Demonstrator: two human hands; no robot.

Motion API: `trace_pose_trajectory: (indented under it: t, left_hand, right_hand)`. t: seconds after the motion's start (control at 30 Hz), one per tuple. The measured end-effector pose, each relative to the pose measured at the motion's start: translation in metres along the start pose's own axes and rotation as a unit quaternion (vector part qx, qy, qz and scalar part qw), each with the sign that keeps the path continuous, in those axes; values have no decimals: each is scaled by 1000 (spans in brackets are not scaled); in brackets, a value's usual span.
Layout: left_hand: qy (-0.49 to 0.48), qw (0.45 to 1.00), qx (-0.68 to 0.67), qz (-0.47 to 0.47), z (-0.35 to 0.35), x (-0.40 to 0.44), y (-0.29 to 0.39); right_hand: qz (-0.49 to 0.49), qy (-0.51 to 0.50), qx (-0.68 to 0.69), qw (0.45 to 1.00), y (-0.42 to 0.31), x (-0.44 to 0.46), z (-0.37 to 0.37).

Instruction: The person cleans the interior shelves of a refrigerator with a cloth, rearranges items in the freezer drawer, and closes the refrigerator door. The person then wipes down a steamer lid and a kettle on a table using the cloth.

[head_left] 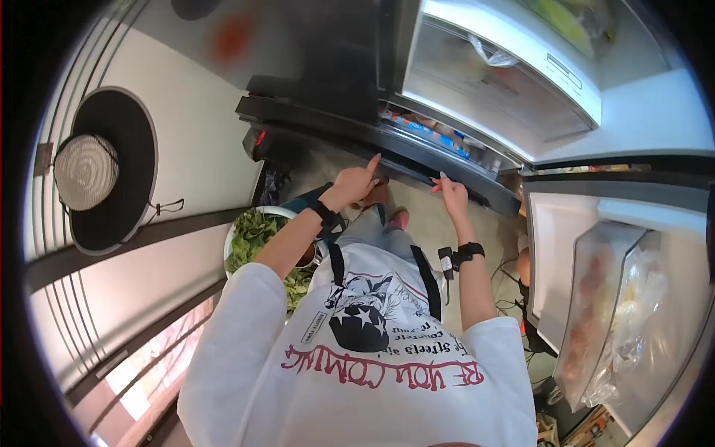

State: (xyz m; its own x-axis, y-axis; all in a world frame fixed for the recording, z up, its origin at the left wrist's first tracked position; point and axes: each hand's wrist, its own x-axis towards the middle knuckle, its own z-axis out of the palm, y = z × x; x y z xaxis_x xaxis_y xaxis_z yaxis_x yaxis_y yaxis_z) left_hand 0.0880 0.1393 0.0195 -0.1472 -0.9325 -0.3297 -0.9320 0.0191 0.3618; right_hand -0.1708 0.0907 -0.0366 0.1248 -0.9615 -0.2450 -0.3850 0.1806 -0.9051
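A dark freezer drawer (313, 125) stands partly pulled out below the fridge compartment, with colourful packages (428, 136) showing in its gap. My left hand (354, 184) is at the drawer's front edge, index finger stretched out towards it; the other fingers are partly hidden. Farther right along the same edge, my right hand (453, 198) has its fingertips at the dark front, fingers apart. Whether either hand presses on the drawer I cannot tell. Both wrists wear black straps, and a small device (447, 261) hangs by the right one.
The fridge door (547, 246) stands open at right, with bagged food in its shelf bin (596, 313). A clear crisper drawer (499, 74) sits above the freezer drawer. Leafy greens (253, 235) fill a white container by my left arm. Hats (112, 175) hang at left.
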Motion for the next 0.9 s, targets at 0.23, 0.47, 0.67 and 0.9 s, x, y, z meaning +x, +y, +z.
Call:
trace_pose_trajectory:
  t: [0.23, 0.47, 0.67, 0.9]
  left_hand:
    - [-36, 999, 13, 6, 27, -14, -10]
    - [-84, 991, 101, -35, 29, -46, 1]
    - [-21, 988, 149, -25, 39, -32, 5]
    - [-46, 990, 124, -52, 13, -44, 25]
  right_hand:
    - [62, -128, -71, 987, -2, -37, -3]
    - [56, -288, 57, 954, 30, -57, -5]
    - [26, -287, 93, 953, 19, -50, -13]
    - [86, -347, 117, 927, 1, -53, -23]
